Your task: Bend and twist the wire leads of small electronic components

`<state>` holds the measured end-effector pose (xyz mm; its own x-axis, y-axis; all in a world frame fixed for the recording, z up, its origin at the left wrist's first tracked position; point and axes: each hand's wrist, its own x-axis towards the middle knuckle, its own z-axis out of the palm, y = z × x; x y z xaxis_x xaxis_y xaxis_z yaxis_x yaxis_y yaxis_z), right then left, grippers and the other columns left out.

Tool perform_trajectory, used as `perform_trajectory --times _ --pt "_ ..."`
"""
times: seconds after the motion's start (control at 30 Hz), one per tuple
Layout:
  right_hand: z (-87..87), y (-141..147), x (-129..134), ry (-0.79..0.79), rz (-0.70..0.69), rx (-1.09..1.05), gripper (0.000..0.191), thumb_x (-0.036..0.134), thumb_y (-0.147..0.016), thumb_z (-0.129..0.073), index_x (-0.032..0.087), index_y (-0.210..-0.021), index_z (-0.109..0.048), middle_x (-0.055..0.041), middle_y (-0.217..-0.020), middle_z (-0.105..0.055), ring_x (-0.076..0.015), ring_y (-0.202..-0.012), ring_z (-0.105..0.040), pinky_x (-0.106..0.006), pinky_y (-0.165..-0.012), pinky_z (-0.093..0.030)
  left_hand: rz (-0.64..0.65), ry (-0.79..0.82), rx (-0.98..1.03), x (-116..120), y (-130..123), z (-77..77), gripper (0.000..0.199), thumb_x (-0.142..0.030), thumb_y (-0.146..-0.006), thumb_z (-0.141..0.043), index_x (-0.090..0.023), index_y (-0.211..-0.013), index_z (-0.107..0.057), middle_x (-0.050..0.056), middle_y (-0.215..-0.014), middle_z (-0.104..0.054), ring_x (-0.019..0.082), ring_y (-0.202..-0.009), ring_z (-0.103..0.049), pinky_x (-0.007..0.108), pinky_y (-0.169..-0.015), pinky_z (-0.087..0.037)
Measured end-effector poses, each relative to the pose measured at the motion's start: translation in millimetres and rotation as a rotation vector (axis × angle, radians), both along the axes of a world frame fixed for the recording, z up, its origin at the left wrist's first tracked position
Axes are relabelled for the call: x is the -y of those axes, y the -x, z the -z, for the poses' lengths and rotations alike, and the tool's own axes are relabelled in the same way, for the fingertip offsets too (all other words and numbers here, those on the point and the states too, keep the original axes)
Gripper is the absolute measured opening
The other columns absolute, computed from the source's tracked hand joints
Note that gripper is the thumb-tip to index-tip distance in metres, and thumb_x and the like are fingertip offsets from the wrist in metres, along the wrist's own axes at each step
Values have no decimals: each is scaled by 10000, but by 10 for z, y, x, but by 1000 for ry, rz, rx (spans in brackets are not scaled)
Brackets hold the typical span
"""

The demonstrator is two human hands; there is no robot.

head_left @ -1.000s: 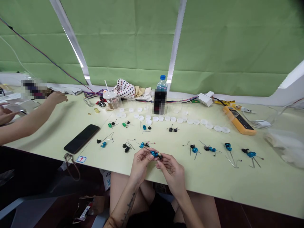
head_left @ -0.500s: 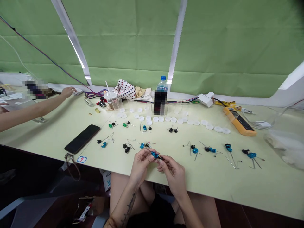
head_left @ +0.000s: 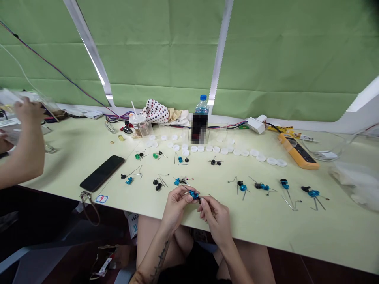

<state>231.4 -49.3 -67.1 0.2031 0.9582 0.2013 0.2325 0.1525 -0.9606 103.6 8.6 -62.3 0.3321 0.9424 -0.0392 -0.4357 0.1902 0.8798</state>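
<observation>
Above the table's front edge, my left hand (head_left: 175,203) pinches a small shiny blue metal part (head_left: 194,194) between thumb and fingers. A small black piece (head_left: 199,200) sits at its right end. My right hand (head_left: 215,215) is closed, its thumb and fingertips on that black piece; whatever else lies inside the fingers is hidden. Just beyond my hands lies a similar blue part (head_left: 177,181) with black pieces and thin bent metal rods. More such sets are spread about, among them a blue one (head_left: 242,187) to the right and a black one (head_left: 158,186) to the left.
White round caps (head_left: 216,149) form a long row behind the parts. A phone (head_left: 102,172) lies at left, a bottle (head_left: 201,106) and a lidded cup (head_left: 141,124) at the back, an orange power strip (head_left: 299,152) at right. A co-worker's hand (head_left: 29,110) is far left.
My right fingertips have shifted slightly down and the blue part has tilted a little between my hands. The co-worker's arm has drawn back left and lifted, now with something whitish by the hand.
</observation>
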Motion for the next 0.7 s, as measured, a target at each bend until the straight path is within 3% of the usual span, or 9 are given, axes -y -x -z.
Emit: perform_trajectory --times 0.37,0.5,0.7 --pt "4 7 -9 12 7 46 249 360 -911 -437 199 -859 -621 4 -622 -610 -108 -503 -546 -207 -495 -447 -31 -23 -30 2 -13 -56 169 -234 -698 -713 -138 -825 -656 57 -821 -662 120 -681 -591 234 -670 -485" --pt "28 22 -18 -23 57 -36 222 356 -884 -491 190 -990 -594 -26 -741 -658 -123 -566 -598 -223 -511 -494 -50 -33 -33 4 -19 -35 161 -223 -700 -710 -138 -828 -660 50 -809 -657 114 -671 -586 231 -672 -480" --pt "59 39 -23 -76 34 -81 213 328 -849 -557 189 -1010 -574 -61 -868 -662 -153 -690 -628 -267 -589 -540 -75 -21 -5 -6 -13 35 160 -214 -706 -703 -144 -842 -655 52 -834 -661 132 -732 -603 235 -692 -481"
